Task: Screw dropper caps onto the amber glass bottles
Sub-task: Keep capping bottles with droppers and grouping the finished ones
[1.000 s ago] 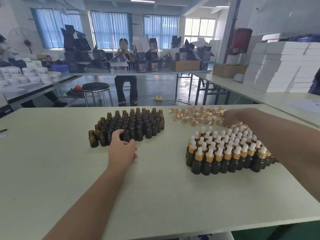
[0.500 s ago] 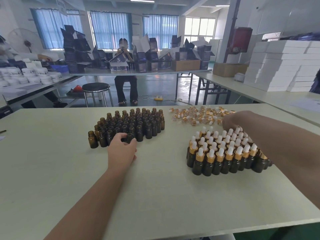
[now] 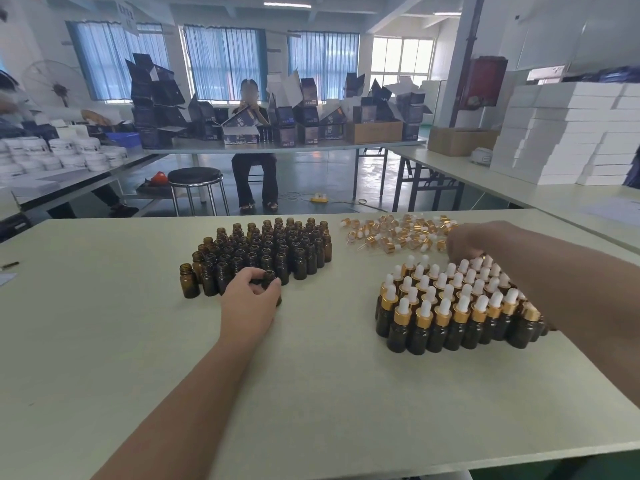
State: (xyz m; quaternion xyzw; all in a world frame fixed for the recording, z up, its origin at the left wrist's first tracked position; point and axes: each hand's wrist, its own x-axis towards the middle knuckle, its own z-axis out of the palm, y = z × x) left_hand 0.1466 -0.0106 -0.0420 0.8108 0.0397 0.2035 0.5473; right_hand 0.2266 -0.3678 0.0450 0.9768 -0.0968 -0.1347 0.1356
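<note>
Several open amber bottles stand packed together at the table's middle left. My left hand curls round one amber bottle at the front edge of that cluster. Loose gold dropper caps with white bulbs lie scattered at the far right. Capped bottles stand in a tight block nearer on the right. My right hand reaches over that block to the near edge of the cap pile; its fingertips are turned down and hidden, so what they hold is unclear.
The pale table stretches toward me. A person sits at a far table behind dark cartons. White boxes are stacked on the right-hand table, white jars on the left one. A stool stands beyond.
My left hand has closed round a front bottle and drawn it slightly out of the cluster. My right hand has pulled back a little from the cap pile toward the capped block.
</note>
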